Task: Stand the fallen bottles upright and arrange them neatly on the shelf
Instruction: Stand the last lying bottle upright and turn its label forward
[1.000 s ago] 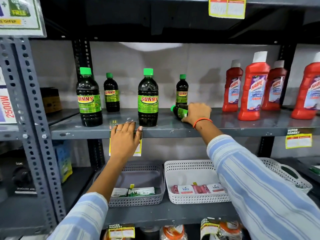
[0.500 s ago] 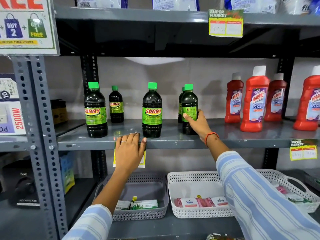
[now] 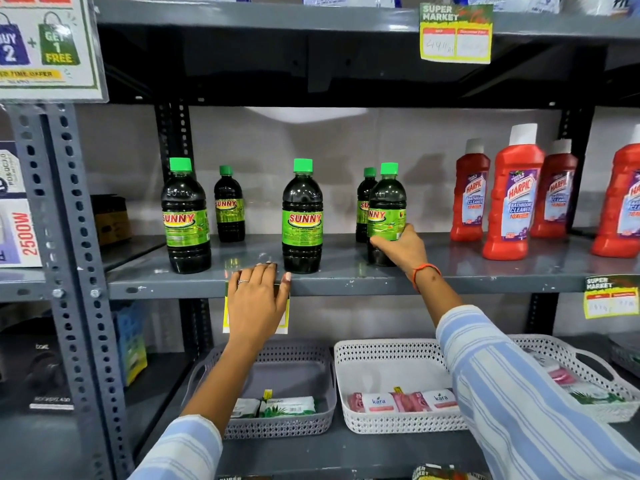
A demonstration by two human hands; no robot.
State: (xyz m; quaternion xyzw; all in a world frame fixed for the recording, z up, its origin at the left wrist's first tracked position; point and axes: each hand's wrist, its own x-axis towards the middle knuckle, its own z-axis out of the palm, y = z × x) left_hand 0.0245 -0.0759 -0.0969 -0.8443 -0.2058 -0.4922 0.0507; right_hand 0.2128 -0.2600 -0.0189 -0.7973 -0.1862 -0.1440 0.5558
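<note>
The right hand [image 3: 401, 249] hides the held bottle's [image 3: 387, 206] lower side — a rear bottle [image 3: 364, 202] stands half-covered.

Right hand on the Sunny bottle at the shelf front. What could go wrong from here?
1. The right hand holds the held bottle low on its body, so it may tip as the grip lets go.
2. A smaller bottle stands close behind; a push back could knock it.
3. The left hand rests on the shelf edge next to the middle bottle; lifting it carelessly might bump that bottle.
</note>
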